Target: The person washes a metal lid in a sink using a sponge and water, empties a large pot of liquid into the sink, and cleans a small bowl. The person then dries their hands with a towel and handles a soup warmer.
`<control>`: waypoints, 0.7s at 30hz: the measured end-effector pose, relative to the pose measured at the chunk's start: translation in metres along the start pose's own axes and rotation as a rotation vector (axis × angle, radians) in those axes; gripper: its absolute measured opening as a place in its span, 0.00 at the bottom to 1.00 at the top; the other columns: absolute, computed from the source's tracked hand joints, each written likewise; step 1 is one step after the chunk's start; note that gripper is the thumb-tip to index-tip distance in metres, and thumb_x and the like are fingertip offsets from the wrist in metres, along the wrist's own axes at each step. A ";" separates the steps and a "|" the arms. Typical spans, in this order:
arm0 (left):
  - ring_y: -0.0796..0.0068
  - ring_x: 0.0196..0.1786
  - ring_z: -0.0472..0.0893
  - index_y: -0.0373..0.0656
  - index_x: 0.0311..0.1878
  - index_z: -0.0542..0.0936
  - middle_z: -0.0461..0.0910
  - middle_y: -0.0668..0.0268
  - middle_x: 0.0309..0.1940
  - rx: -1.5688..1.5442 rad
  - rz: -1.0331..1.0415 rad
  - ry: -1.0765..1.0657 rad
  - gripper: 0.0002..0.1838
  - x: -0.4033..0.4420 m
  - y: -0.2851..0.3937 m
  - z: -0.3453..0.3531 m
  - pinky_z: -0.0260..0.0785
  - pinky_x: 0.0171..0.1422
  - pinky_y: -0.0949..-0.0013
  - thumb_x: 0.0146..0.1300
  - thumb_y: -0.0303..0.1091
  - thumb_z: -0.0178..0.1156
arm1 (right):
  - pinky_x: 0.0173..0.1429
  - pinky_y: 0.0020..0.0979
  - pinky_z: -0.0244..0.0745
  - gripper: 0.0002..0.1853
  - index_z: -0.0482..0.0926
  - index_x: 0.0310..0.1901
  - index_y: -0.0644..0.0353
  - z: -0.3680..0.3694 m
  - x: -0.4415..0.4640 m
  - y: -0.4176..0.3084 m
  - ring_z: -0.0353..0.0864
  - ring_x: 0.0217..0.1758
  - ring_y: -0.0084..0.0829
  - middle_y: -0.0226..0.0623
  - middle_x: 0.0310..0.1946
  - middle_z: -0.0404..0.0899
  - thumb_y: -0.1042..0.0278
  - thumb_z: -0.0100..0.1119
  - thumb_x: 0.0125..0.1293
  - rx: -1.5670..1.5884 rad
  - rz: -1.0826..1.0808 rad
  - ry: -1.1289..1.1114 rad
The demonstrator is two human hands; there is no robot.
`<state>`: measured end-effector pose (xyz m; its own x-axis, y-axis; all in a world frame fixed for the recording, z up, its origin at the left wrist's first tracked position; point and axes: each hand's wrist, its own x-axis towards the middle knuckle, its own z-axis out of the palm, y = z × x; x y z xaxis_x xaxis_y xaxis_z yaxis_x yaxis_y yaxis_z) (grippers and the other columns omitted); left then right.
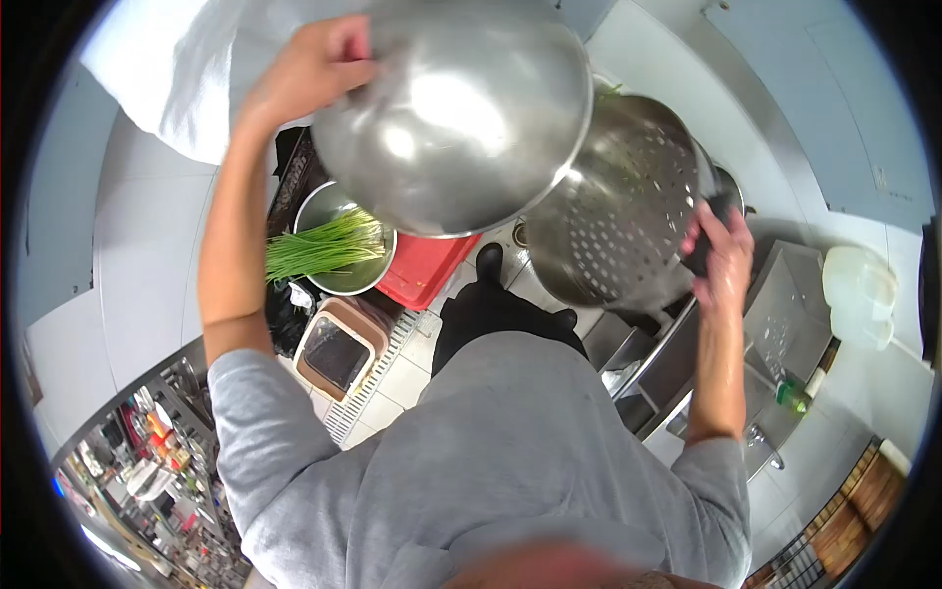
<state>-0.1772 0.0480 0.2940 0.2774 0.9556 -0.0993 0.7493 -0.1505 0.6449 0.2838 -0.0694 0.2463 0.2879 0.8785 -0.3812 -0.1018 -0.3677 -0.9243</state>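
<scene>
My left hand [329, 64] is closed on the rim of a large shiny steel bowl [471, 128], raised and tilted with its rounded side showing. On the right, my right hand [724, 257] grips the dark handle of a perforated steel colander [613, 211]. The colander is tilted, with small green bits on its inside. The bowl overlaps the colander's left edge in the view. Below the bowl at the left, long green stalks [324, 247] lie across a smaller steel bowl [345, 285].
A red board or lid [422, 275] lies beside the stalk bowl. A brown-rimmed bin [339, 348] stands below it near a floor drain. At the right are a steel sink [785, 304], a tap [763, 447], a green bottle [792, 397] and pale plastic containers [859, 294].
</scene>
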 end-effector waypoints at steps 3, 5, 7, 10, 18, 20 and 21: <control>0.87 0.21 0.68 0.44 0.32 0.71 0.70 0.74 0.22 0.023 -0.101 0.017 0.10 -0.044 0.019 -0.035 0.60 0.22 0.77 0.62 0.30 0.64 | 0.24 0.25 0.71 0.11 0.73 0.39 0.63 0.042 0.019 0.018 0.74 0.21 0.24 0.32 0.24 0.75 0.74 0.67 0.61 0.133 -0.008 -0.118; 0.87 0.21 0.68 0.43 0.30 0.71 0.69 0.74 0.20 0.020 -0.125 0.054 0.10 -0.071 0.030 -0.053 0.60 0.23 0.77 0.62 0.29 0.63 | 0.24 0.27 0.74 0.12 0.72 0.39 0.65 0.074 0.040 0.040 0.76 0.21 0.26 0.35 0.24 0.75 0.79 0.66 0.57 0.238 -0.029 -0.149; 0.87 0.21 0.67 0.43 0.30 0.70 0.69 0.75 0.20 -0.011 -0.190 0.050 0.09 -0.094 0.030 -0.068 0.59 0.23 0.78 0.62 0.27 0.62 | 0.24 0.30 0.77 0.14 0.71 0.39 0.66 0.110 0.061 0.063 0.77 0.21 0.28 0.37 0.23 0.75 0.82 0.65 0.54 0.300 0.004 -0.171; 0.88 0.22 0.67 0.43 0.30 0.70 0.69 0.76 0.21 -0.005 -0.271 0.069 0.08 -0.126 0.028 -0.076 0.59 0.25 0.79 0.62 0.23 0.60 | 0.22 0.32 0.76 0.15 0.69 0.38 0.65 0.167 0.092 0.110 0.75 0.18 0.30 0.39 0.23 0.74 0.83 0.63 0.51 0.537 0.053 -0.198; 0.90 0.25 0.67 0.40 0.30 0.69 0.70 0.75 0.20 0.010 -0.478 0.060 0.10 -0.178 0.008 -0.054 0.58 0.29 0.80 0.58 0.15 0.58 | 0.22 0.36 0.72 0.10 0.68 0.35 0.60 0.226 0.150 0.249 0.71 0.17 0.32 0.37 0.20 0.70 0.78 0.59 0.53 0.798 0.335 -0.131; 0.90 0.25 0.67 0.40 0.30 0.69 0.70 0.75 0.20 0.012 -0.497 0.057 0.10 -0.186 -0.004 -0.051 0.59 0.29 0.80 0.58 0.14 0.59 | 0.23 0.36 0.72 0.09 0.69 0.35 0.60 0.218 0.148 0.284 0.71 0.18 0.33 0.38 0.21 0.72 0.78 0.58 0.55 0.719 0.412 -0.126; 0.89 0.26 0.67 0.39 0.30 0.69 0.70 0.75 0.20 0.015 -0.508 0.052 0.10 -0.189 -0.009 -0.050 0.59 0.29 0.80 0.57 0.14 0.59 | 0.23 0.36 0.72 0.08 0.69 0.35 0.60 0.214 0.142 0.303 0.72 0.18 0.34 0.38 0.22 0.73 0.78 0.58 0.55 0.680 0.453 -0.122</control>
<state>-0.2659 -0.1190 0.3449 -0.1539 0.9205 -0.3591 0.7902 0.3328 0.5146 0.0902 0.0088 -0.0919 -0.0210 0.7306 -0.6824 -0.7487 -0.4639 -0.4736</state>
